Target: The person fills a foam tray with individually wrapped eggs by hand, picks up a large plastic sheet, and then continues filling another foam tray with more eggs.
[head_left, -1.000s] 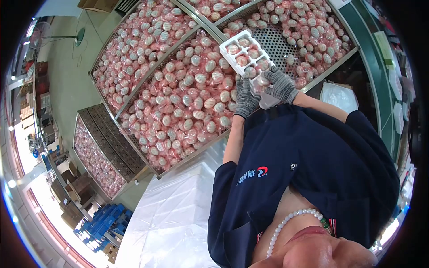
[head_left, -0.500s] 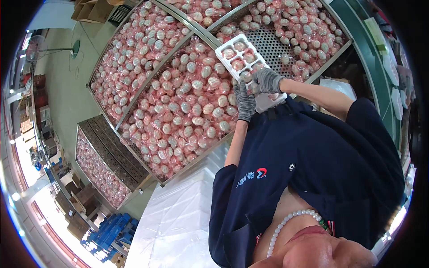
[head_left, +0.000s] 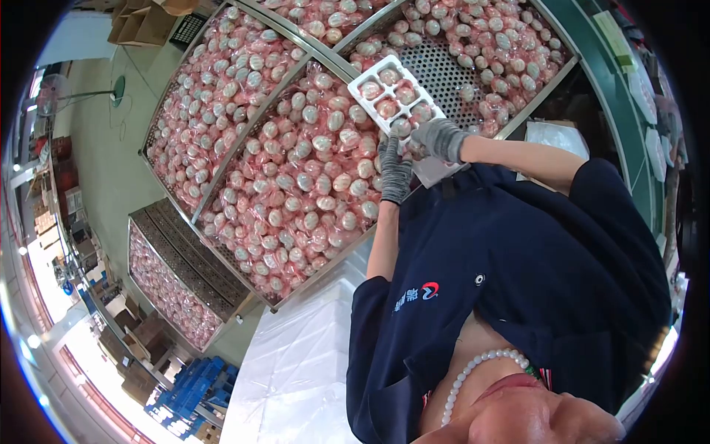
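Observation:
A white plastic tray (head_left: pixel 415 81) with square compartments tilts over the bins in front of my body. Plastic-wrapped eggs (head_left: pixel 404 92) sit in its far compartments. My left hand (head_left: pixel 396 172), in a grey knit glove, grips the tray's left side near its close end. Across the near compartments lies my right hand (head_left: pixel 441 139), gloved alike, with its fingers curled down and pressed together. Those fingers hide the compartments under them, and I cannot make out what they hold. Part of the tray's near end shows below my right hand, close to my shirt.
Metal-walled bins hold many wrapped eggs (head_left: pixel 296 181). A perforated bin floor (head_left: pixel 436 70) shows beyond the tray. At left stands another egg-filled rack (head_left: pixel 185 251). A white-covered surface (head_left: pixel 288 362) lies to my left, a green conveyor (head_left: pixel 592 74) to the right, and blue pallets (head_left: pixel 188 388) farther off.
The tray and both hands have shifted slightly left in view. My left hand sits a little lower along the tray's side, and my right hand still covers the near compartments.

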Available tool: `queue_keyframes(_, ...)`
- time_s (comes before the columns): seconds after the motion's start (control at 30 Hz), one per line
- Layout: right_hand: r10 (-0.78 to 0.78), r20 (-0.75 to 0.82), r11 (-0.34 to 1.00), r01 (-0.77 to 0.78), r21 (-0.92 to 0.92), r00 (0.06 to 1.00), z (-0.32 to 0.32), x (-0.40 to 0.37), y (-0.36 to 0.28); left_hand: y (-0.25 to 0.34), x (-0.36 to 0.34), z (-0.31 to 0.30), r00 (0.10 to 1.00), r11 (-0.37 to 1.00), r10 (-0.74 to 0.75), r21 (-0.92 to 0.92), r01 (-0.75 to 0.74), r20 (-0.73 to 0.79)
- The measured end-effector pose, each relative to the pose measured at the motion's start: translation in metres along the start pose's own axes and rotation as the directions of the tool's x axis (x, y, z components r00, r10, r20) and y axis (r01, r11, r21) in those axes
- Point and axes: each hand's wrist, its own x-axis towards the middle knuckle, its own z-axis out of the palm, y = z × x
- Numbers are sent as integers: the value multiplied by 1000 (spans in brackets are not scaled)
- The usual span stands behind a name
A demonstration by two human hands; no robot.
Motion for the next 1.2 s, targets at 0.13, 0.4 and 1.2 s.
queue_keyframes(0.13,74,-163,992,-56,112,984,12,26,-17,-13,4,-4,996,959,-73,-278,59,-41)
queue_keyframes(0.4,-18,28,984,12,177,999,-45,-9,-18,-10,-1,-6,988,856,-155,-502,125,-19)
queue_keyframes(1.2,22,69,1000,-22,-1,997,-18,4,-2,-14,8,-14,998,991,-66,-120,67,16)
